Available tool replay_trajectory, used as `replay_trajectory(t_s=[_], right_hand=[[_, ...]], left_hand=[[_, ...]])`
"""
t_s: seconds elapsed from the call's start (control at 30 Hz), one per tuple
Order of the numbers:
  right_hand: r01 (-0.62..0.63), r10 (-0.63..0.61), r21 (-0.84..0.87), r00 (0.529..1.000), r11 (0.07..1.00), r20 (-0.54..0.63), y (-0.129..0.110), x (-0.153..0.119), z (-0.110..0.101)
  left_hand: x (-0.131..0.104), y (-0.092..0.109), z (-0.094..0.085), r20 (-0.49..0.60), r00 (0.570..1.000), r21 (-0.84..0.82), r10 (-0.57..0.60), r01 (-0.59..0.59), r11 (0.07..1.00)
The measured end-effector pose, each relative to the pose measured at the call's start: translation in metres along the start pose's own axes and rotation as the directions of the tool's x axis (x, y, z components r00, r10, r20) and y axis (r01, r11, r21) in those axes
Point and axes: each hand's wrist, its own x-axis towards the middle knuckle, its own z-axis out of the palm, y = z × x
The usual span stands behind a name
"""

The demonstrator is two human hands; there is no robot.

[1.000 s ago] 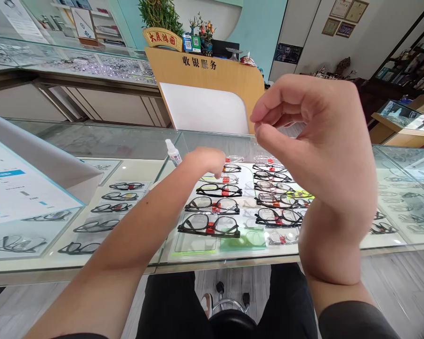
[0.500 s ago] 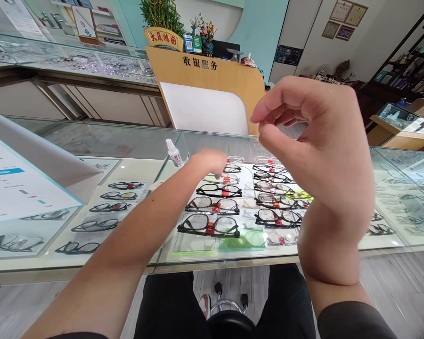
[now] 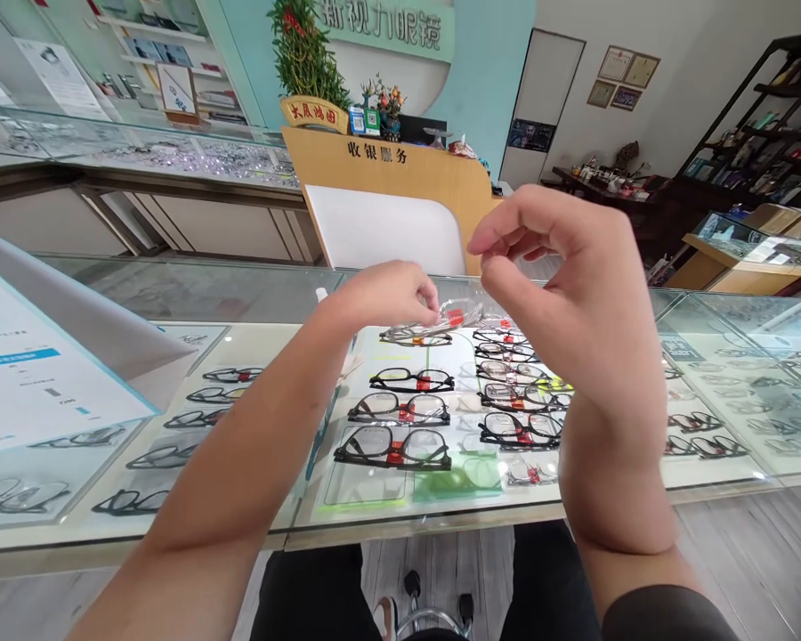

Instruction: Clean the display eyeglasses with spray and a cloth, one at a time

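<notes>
My left hand [image 3: 397, 294] is closed on a pair of clear-framed eyeglasses [image 3: 464, 313] with a red tag, held up above the far end of the display. Its fingertips grip one side of the frame. My right hand [image 3: 567, 285] is raised in front of the counter, fingers curled and thumb tip close to the index fingertip, with nothing visible in it. Below, two columns of eyeglasses lie on the counter. The left column includes a large black pair [image 3: 393, 448] nearest me; the right has another black pair [image 3: 521, 431] with a red tag.
A white folded display card [image 3: 46, 356] stands at the left. A white-capped bottle [image 3: 321, 294] is mostly hidden behind my left arm. The glass counter [image 3: 454, 525] runs across in front of my legs. Beyond it stands a wooden cashier desk [image 3: 387, 165].
My left hand has lifted the clear-framed eyeglasses out of the left column, leaving a gap there. My right hand keeps its curled pose. The view has tilted up slightly.
</notes>
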Motion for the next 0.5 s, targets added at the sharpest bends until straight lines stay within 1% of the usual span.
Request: replay_trajectory(t_s=[0.03, 0.07, 0.13, 0.2, 0.27, 0.33, 0.4, 0.5], right_hand=[[-0.004, 0.005, 0.020, 1.000, 1.000, -0.018, 0.001, 0.000, 0.001], [-0.011, 0.013, 0.043, 0.999, 0.999, -0.037, 0.001, 0.000, 0.001], [-0.033, 0.039, 0.084, 0.997, 0.996, -0.069, 0.002, 0.001, 0.002], [-0.061, 0.070, 0.101, 0.994, 0.993, -0.081, 0.004, 0.002, 0.003], [-0.091, 0.098, 0.105, 0.993, 0.990, -0.072, 0.006, 0.003, 0.005], [-0.109, 0.115, 0.110, 0.992, 0.988, -0.053, 0.007, 0.004, 0.007], [-0.116, 0.121, 0.130, 0.992, 0.985, -0.033, 0.007, 0.004, 0.010], [-0.112, 0.115, 0.180, 0.993, 0.977, -0.006, 0.005, 0.003, 0.012]], left_hand=[[-0.006, 0.004, -0.006, -0.099, 0.994, -0.096, 0.038, -0.048, 0.994], [-0.012, 0.009, -0.011, -0.212, 0.975, -0.199, 0.066, -0.109, 0.974], [-0.022, 0.018, -0.018, -0.420, 0.903, -0.374, 0.088, -0.261, 0.890], [-0.031, 0.027, -0.021, -0.561, 0.824, -0.487, 0.077, -0.404, 0.774], [-0.037, 0.034, -0.022, -0.646, 0.761, -0.547, 0.056, -0.513, 0.662], [-0.043, 0.041, -0.022, -0.696, 0.717, -0.568, 0.038, -0.583, 0.581], [-0.047, 0.045, -0.022, -0.721, 0.692, -0.571, 0.036, -0.623, 0.535], [-0.050, 0.049, -0.022, -0.734, 0.677, -0.572, 0.048, -0.655, 0.495]])
